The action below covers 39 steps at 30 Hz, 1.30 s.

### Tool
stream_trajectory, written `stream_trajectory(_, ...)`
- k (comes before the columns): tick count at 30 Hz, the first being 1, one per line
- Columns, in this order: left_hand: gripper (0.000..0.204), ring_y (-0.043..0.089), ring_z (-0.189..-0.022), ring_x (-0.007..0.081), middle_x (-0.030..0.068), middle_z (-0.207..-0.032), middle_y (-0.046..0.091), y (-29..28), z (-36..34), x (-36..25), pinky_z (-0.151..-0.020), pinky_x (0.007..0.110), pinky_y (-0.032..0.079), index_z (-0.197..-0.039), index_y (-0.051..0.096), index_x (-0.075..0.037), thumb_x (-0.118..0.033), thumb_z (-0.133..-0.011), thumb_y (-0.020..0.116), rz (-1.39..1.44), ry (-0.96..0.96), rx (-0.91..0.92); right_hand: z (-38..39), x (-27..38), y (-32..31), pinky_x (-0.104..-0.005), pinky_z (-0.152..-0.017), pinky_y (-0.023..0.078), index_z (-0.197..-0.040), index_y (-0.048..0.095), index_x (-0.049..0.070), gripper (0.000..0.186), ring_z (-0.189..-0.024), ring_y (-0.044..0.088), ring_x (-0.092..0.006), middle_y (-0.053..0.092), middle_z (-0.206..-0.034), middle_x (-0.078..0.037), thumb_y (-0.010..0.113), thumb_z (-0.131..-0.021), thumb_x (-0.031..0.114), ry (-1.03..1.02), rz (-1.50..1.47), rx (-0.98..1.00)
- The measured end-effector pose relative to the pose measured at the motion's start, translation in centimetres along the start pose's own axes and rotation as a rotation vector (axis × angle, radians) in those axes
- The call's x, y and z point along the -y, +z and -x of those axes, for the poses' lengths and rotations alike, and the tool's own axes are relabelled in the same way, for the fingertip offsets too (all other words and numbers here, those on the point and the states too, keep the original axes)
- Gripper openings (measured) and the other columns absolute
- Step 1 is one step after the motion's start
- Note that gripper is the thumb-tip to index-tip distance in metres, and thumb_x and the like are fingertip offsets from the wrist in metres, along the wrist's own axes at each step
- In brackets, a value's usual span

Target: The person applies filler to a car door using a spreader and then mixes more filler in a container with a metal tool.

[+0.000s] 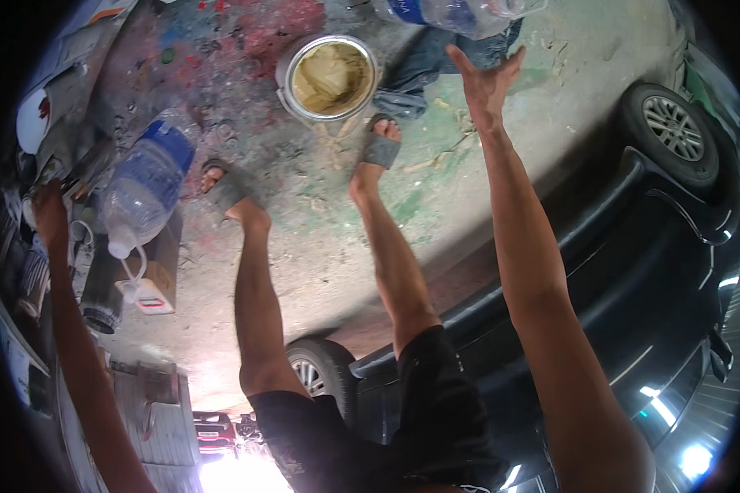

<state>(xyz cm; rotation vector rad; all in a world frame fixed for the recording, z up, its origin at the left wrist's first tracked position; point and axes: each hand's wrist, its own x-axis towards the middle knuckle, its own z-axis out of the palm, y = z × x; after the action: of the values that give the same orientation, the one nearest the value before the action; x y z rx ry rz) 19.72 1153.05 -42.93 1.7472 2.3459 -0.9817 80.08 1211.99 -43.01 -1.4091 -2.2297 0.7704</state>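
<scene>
My right hand (487,86) reaches forward with thumb and fingers spread, and nothing shows in its grasp. Just beyond it lie a large clear plastic bottle (460,18) with a blue label and a crumpled dark blue cloth (423,70). My left hand (49,212) is at the far left among cluttered items, by a crumpled greyish thing (57,156). Its fingers are dark and partly hidden, so I cannot make out what it touches. An uncovered round tin (368,89) of beige paste stands on the floor ahead of my feet.
Another large clear bottle (144,185) with a blue label lies at left, beside a pale jug-like container (150,296) and a dark cylinder (103,292). A black car (633,255) fills the right side. Paint stains mark the concrete floor (222,49).
</scene>
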Motion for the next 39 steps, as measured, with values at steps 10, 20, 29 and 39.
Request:
stream_trajectory(10, 0.015, 0.066, -0.081, 0.0407, 0.0192, -0.090, 0.068, -18.5, 7.4, 0.3, -0.070, 0.049, 0.052, -0.095, 0.062, -0.010, -0.023, -0.093, 0.055, 0.369, -0.813, -0.005, -11.9, 0.4, 1.0, -0.0430, -0.096, 0.044, -0.127, 0.052, -0.001, 0.072, -0.115, 0.059, -0.0358, 0.060, -0.126, -0.022, 0.078, -0.078, 0.045, -0.163, 0.087, 0.006)
stream_trajectory(20, 0.022, 0.072, -0.070, 0.0259, 0.0093, -0.073, 0.071, -17.2, 14.8, 1.9, -0.069, 0.039, 0.056, -0.094, 0.066, -0.006, -0.026, -0.084, 0.066, 0.549, -1.052, 0.045, -9.7, 6.6, -5.6, -0.0441, -0.096, 0.045, -0.138, 0.047, 0.011, 0.070, -0.116, 0.058, -0.0369, 0.060, -0.131, -0.014, 0.071, -0.083, 0.048, -0.081, 0.485, 0.299)
stream_trajectory(29, 0.017, 0.070, -0.063, 0.0176, 0.0113, -0.075, 0.072, -11.8, 14.7, -4.3, -0.055, 0.030, 0.054, -0.091, 0.067, -0.003, -0.019, -0.086, 0.067, 1.317, -1.425, -0.041, -7.5, 12.4, -11.9, -0.0449, -0.073, 0.055, -0.120, 0.056, 0.002, 0.054, -0.083, 0.067, -0.0382, 0.066, -0.100, -0.018, 0.078, -0.075, 0.024, -0.600, 0.754, 0.902)
stream_trajectory(39, 0.033, 0.066, -0.095, 0.0271, 0.0072, -0.103, 0.068, -2.0, 24.5, -3.6, -0.081, 0.039, 0.053, -0.104, 0.068, -0.015, -0.044, -0.088, 0.064, 0.396, -0.547, 0.225, 0.4, 10.9, -7.3, -0.0490, -0.082, 0.054, -0.135, 0.043, 0.005, 0.068, -0.089, 0.069, -0.0376, 0.070, -0.095, -0.019, 0.066, -0.074, 0.023, -0.448, 1.090, 1.262)
